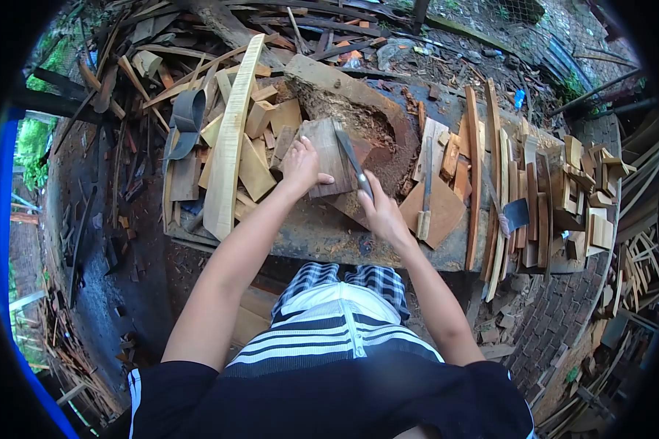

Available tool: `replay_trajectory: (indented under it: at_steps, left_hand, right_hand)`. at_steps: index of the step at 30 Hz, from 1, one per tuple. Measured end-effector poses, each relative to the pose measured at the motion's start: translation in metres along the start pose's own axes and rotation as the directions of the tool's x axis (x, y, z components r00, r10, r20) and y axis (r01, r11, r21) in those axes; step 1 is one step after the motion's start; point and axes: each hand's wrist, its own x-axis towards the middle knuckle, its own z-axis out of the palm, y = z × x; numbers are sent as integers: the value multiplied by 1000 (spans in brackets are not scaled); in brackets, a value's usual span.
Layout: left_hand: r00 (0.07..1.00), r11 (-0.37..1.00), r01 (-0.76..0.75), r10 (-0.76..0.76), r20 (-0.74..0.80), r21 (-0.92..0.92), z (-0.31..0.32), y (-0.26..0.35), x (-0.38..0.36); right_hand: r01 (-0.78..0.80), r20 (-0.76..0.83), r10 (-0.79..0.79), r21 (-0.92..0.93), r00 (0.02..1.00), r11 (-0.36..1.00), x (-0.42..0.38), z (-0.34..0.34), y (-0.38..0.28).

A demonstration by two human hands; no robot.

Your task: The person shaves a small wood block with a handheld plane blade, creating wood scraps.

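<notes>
A flat wooden block (328,155) stands in front of me at the middle of the workbench, near a big hollowed piece of log (377,99). My left hand (302,168) grips its left side, with the fingers on the edge and the thumb stretched across the lower face. In my right hand (383,214) is a large knife (349,151), closed fingers round the handle. Its dark blade slants up and left along the right edge of the block. To the right, a long tool with a wooden handle (424,219) lies on a brown board (443,214).
A long pale wood strip (234,139) leans across a pile of offcuts (258,172) at left, beside a dark curved piece (187,123). Long strips (472,175), a dark-bladed tool (516,214) and stacked blocks (575,186) crowd the workbench (300,247) at right. Scrap wood lies beyond.
</notes>
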Motion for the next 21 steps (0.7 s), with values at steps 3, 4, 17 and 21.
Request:
replay_trajectory:
  at_steps: [3, 4, 17, 21]
  left_hand:
    - [1000, 999, 11, -11, 0, 31, 8, -3, 1]
    - [1000, 1000, 10, -10, -16, 25, 12, -6, 4]
    - [991, 1000, -10, 8, -135, -14, 24, -3, 1]
    - [997, 998, -27, 23, -73, -56, 9, -3, 2]
  right_hand:
    - [-71, 69, 70, 19, 995, 997, -16, 1, -2]
    - [-79, 59, 77, 33, 995, 996, -9, 1, -5]
    - [-64, -8, 64, -58, 998, 996, 43, 2, -17]
    - [-40, -37, 35, -120, 999, 992, 47, 0, -23]
